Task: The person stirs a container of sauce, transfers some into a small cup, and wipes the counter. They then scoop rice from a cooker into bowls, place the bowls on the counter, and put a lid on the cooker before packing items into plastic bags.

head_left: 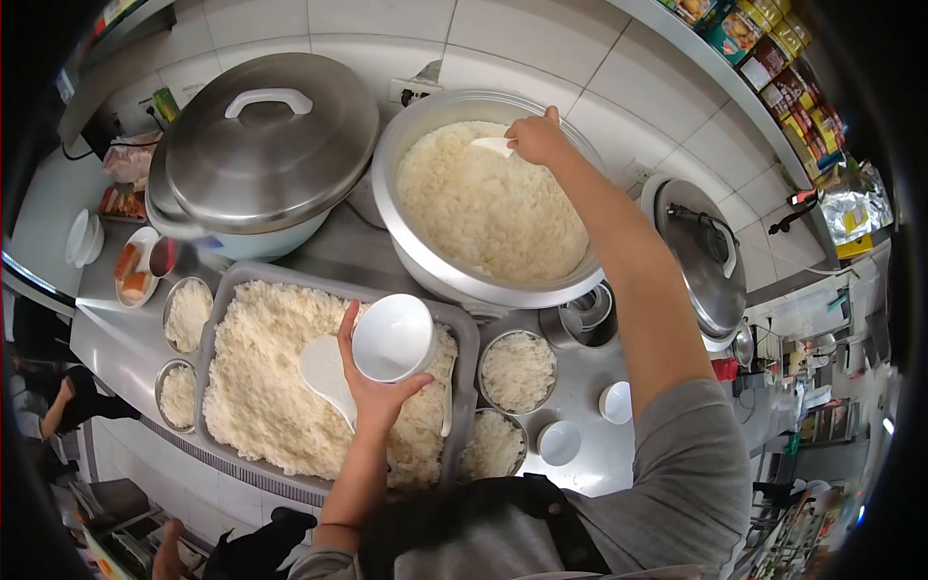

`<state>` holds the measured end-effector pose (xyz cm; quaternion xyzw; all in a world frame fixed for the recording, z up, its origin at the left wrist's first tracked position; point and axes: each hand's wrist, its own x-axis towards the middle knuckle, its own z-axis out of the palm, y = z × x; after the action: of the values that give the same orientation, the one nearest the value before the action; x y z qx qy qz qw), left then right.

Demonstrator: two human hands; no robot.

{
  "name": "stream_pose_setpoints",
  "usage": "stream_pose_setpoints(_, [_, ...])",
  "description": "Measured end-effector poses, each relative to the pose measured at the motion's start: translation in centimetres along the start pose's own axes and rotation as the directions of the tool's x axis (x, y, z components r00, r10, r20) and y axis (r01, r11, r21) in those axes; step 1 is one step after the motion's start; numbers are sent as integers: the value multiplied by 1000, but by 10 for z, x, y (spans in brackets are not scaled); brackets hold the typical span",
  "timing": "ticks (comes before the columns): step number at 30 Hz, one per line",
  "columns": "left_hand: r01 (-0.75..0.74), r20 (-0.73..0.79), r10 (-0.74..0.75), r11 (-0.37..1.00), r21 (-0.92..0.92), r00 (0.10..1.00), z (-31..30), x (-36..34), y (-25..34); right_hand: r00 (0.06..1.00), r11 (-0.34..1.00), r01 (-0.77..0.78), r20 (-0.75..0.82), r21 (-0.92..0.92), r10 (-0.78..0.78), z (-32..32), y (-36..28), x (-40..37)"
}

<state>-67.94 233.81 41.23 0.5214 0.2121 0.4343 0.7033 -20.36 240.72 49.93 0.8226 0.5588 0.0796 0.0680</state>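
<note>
My left hand (372, 401) is closed around a small white bowl (393, 338), held tilted above the grey tray (468, 362) of cooked rice. Beneath that hand, a white rice paddle (327, 372) lies on the tray's rice. My right hand (539, 138) reaches to the far side of the large open pot (387, 184) and grips another rice paddle (492, 146). Its blade touches the rice (488, 208) in the pot. No rice is visible inside the held bowl.
Metal bowls of rice (519, 372) flank the tray on both sides. Two white bowls (559, 443) stand at its right. A big lidded pot (266, 145) sits left, a lidded cooker (701, 256) right. A packed shelf (715, 77) overhangs the upper right. Other people's limbs show lower left.
</note>
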Motion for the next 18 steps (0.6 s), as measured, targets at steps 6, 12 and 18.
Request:
stream_pose_setpoints(6, [1,21,-3,995,102,1000,1,3,1,991,993,117,-64,22,-115,-4,-25,-43])
stream_pose_setpoints(12, [-34,45,27,984,177,999,6,1,-2,964,970,234,-149,65,-223,-3,-56,-88])
stream_pose_setpoints(18, [-67,60,56,978,198,997,8,-1,11,986,953,167,-19,252,-168,-23,-56,-118])
